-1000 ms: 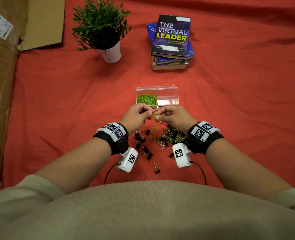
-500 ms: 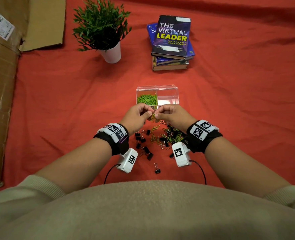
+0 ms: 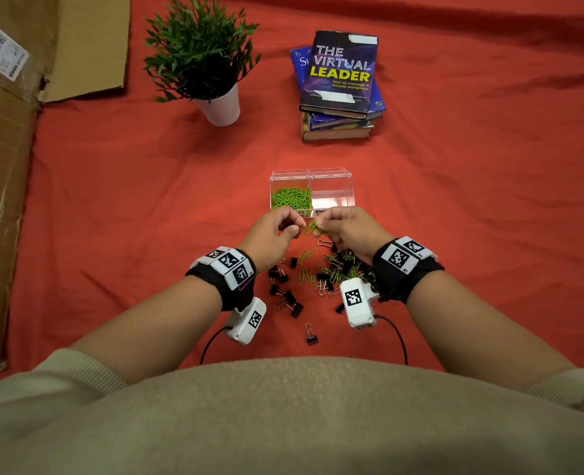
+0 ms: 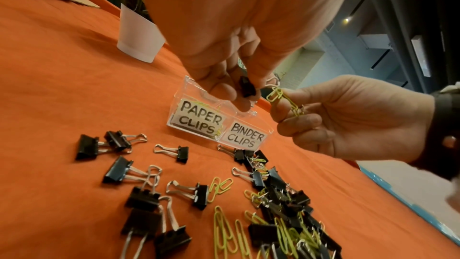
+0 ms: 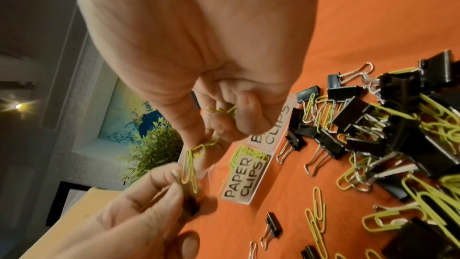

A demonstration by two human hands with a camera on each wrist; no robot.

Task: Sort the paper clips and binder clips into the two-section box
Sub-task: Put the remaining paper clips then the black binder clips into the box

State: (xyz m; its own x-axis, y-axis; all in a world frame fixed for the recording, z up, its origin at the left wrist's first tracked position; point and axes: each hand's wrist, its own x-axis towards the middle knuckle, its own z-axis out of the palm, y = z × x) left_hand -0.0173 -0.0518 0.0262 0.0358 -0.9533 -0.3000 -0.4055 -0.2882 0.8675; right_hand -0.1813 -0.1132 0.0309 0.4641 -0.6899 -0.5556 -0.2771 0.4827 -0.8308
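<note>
A clear two-section box (image 3: 347,186) stands ahead of my hands. Its left section, labelled PAPER CLIPS (image 4: 198,123), holds several green paper clips (image 3: 290,198). The right section, labelled BINDER CLIPS (image 4: 245,137), looks empty. Just in front of the box, my left hand (image 3: 295,229) pinches a black binder clip (image 4: 246,87). My right hand (image 3: 319,224) pinches linked green paper clips (image 4: 283,99). These seem hooked onto the binder clip's wire handle (image 5: 175,174). A mixed pile of clips (image 3: 331,269) lies between my wrists.
Everything sits on a red cloth (image 3: 455,200). A potted plant (image 3: 211,70) and a stack of books (image 3: 340,87) stand beyond the box. Cardboard (image 3: 2,166) lies along the left edge. A lone binder clip (image 3: 311,335) lies close to my body.
Both hands stay in front of the box, working the held clips. A small gap has opened between the fingertips, with the green paper clips showing in it.
</note>
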